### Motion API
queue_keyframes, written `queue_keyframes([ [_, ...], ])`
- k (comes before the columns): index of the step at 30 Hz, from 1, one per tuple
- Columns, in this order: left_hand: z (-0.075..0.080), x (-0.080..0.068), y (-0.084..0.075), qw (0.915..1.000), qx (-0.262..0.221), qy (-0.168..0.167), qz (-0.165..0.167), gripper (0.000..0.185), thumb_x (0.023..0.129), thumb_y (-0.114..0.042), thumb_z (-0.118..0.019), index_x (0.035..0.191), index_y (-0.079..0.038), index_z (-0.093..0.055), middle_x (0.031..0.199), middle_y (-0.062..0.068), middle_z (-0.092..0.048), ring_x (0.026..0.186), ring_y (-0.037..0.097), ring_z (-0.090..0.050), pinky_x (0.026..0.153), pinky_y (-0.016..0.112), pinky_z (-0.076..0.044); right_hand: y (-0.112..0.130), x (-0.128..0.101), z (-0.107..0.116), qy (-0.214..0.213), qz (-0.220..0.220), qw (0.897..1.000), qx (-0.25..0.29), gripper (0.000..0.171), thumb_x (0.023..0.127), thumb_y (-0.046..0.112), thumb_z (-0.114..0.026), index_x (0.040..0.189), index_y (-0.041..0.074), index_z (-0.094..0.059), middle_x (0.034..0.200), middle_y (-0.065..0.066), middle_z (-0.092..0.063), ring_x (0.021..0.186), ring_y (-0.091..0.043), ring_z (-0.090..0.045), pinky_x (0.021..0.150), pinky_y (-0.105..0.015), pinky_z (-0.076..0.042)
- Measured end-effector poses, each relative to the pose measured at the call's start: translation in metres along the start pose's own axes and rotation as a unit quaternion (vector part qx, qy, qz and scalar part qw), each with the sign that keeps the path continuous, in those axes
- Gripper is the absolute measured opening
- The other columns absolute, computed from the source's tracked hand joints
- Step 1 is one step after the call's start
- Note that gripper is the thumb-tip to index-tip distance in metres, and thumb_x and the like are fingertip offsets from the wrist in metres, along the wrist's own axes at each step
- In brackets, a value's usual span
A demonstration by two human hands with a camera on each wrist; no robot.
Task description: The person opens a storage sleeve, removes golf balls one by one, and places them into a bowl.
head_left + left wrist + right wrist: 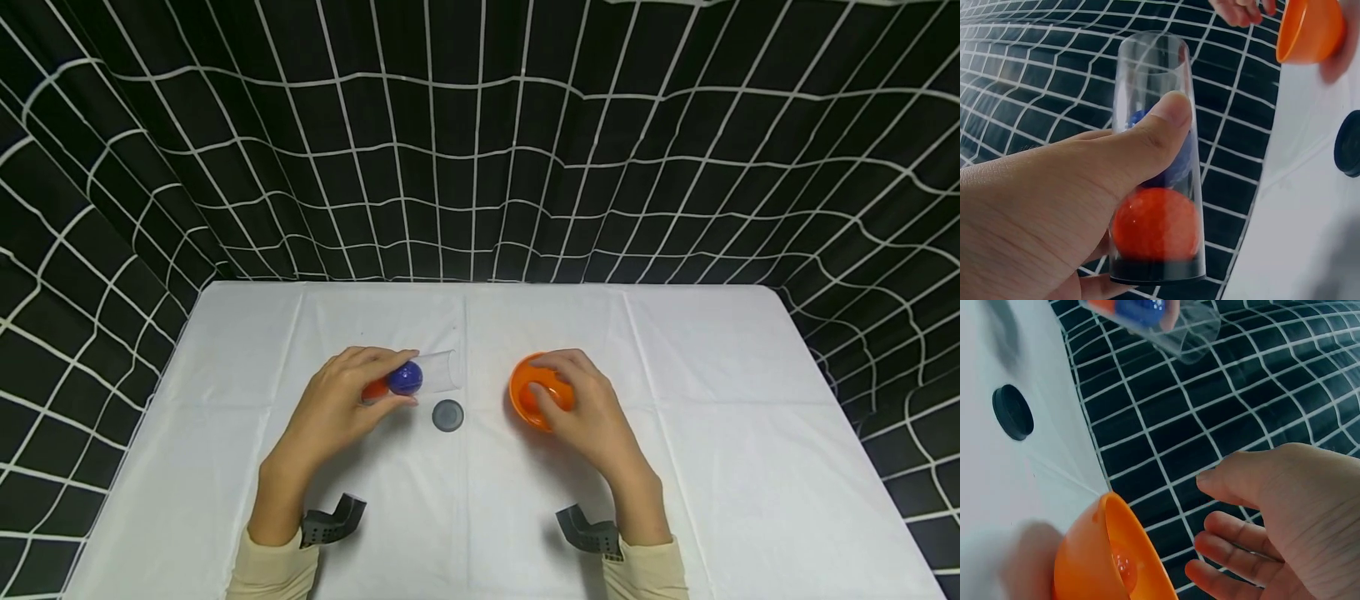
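My left hand (337,404) grips a clear plastic tube (440,371) between thumb and fingers. Inside the tube, in the left wrist view, an orange-red ball (1157,225) sits at the dark-capped end, with a blue ball (1179,164) behind my thumb above it. The tube's other end is uncovered. My right hand (588,408) hovers over an orange bowl (1085,562), its fingers loosely bent with nothing between them. A shiny orange-red ball (1125,569) lies in the bowl, partly hidden by the rim.
Between the hands, a round dark grey cap (447,415) lies on the white-covered table (750,467). A black curtain with a white grid (495,167) surrounds the back and sides. Each wrist wears a dark strap mount (333,518).
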State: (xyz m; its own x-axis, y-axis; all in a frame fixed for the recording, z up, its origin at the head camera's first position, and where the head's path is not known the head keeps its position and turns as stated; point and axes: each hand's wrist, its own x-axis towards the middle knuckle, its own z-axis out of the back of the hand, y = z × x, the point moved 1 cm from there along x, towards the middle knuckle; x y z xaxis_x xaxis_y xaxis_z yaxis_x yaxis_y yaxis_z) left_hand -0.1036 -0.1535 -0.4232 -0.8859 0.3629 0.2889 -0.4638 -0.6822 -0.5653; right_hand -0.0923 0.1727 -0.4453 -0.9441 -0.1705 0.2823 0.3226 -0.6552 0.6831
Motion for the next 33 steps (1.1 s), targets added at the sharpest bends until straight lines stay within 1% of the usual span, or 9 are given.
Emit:
queue_keyframes([
  [3,-0.001,0.001,-0.001,0.9999,0.000,-0.002,-0.013,0.055,0.087,-0.037,-0.087,0.138,-0.025,-0.072,0.121,0.001,-0.078,0.115,0.022,-0.072,0.099,0.048,-0.057,0.004,0.000,-0.001,0.003,0.001,1.000,0.013,0.025,0.095,0.010,-0.076,0.120,0.009,-0.074,0.122,-0.005,-0.070,0.117,-0.028,-0.069,0.105,-0.048,-0.056],
  [6,-0.002,0.001,-0.002,0.9998,0.007,-0.005,-0.020,0.055,0.087,-0.037,-0.087,0.138,-0.025,-0.072,0.121,0.000,-0.078,0.114,0.022,-0.073,0.097,0.048,-0.058,0.007,0.001,-0.002,0.001,0.006,1.000,0.026,0.026,0.095,0.008,-0.077,0.120,0.007,-0.074,0.121,-0.006,-0.071,0.114,-0.030,-0.070,0.104,-0.050,-0.058],
  [11,-0.004,0.001,-0.004,0.9997,0.018,-0.001,-0.019,0.054,0.088,-0.037,-0.086,0.138,-0.025,-0.072,0.124,0.001,-0.077,0.118,0.025,-0.071,0.102,0.051,-0.055,0.011,0.001,-0.005,-0.001,0.015,0.999,0.037,0.027,0.094,0.008,-0.078,0.122,0.008,-0.075,0.121,-0.006,-0.072,0.113,-0.028,-0.071,0.101,-0.047,-0.059],
  [17,-0.005,0.001,-0.008,0.9992,0.028,0.007,-0.026,0.052,0.091,-0.030,-0.085,0.140,-0.021,-0.071,0.131,0.002,-0.075,0.122,0.026,-0.068,0.107,0.051,-0.051,0.018,0.002,-0.007,-0.001,0.028,0.998,0.049,0.029,0.094,0.009,-0.078,0.122,0.013,-0.075,0.120,-0.004,-0.074,0.111,-0.023,-0.071,0.100,-0.038,-0.058],
  [21,-0.006,0.000,-0.010,0.9987,0.037,0.013,-0.034,0.053,0.091,-0.025,-0.084,0.142,-0.020,-0.069,0.134,0.003,-0.074,0.126,0.027,-0.067,0.110,0.053,-0.049,0.021,0.002,-0.011,0.008,0.022,0.994,0.102,0.030,0.094,0.005,-0.076,0.123,0.012,-0.074,0.119,-0.004,-0.073,0.110,-0.024,-0.073,0.099,-0.038,-0.061],
  [24,-0.007,0.000,-0.011,0.9978,0.049,0.013,-0.042,0.054,0.090,-0.023,-0.085,0.142,-0.020,-0.068,0.134,0.004,-0.074,0.128,0.028,-0.066,0.111,0.054,-0.048,0.024,0.002,-0.014,0.020,0.016,0.987,0.156,0.031,0.095,0.002,-0.075,0.124,0.010,-0.073,0.121,-0.005,-0.072,0.111,-0.024,-0.074,0.097,-0.041,-0.063],
  [27,-0.008,0.000,-0.013,0.9968,0.061,0.007,-0.051,0.055,0.089,-0.022,-0.086,0.141,-0.020,-0.069,0.134,0.004,-0.074,0.127,0.028,-0.066,0.112,0.054,-0.047,0.027,0.003,-0.017,0.029,0.014,0.982,0.185,0.032,0.095,0.002,-0.075,0.126,0.009,-0.072,0.125,-0.008,-0.071,0.112,-0.023,-0.073,0.097,-0.039,-0.063],
  [31,-0.008,0.001,-0.016,0.9952,0.072,-0.007,-0.066,0.055,0.087,-0.021,-0.088,0.139,-0.020,-0.071,0.133,0.003,-0.075,0.124,0.025,-0.066,0.113,0.052,-0.045,0.030,0.003,-0.022,0.035,0.011,0.976,0.214,0.033,0.096,0.003,-0.076,0.128,0.007,-0.071,0.128,-0.011,-0.070,0.113,-0.032,-0.072,0.098,-0.032,-0.063],
  [33,-0.008,0.001,-0.017,0.9942,0.075,-0.015,-0.075,0.055,0.086,-0.021,-0.088,0.138,-0.021,-0.071,0.132,0.001,-0.075,0.122,0.023,-0.066,0.112,0.050,-0.045,0.031,0.002,-0.025,0.037,0.008,0.971,0.235,0.033,0.096,0.003,-0.075,0.129,0.006,-0.070,0.129,-0.013,-0.068,0.115,-0.036,-0.071,0.098,-0.029,-0.062],
])
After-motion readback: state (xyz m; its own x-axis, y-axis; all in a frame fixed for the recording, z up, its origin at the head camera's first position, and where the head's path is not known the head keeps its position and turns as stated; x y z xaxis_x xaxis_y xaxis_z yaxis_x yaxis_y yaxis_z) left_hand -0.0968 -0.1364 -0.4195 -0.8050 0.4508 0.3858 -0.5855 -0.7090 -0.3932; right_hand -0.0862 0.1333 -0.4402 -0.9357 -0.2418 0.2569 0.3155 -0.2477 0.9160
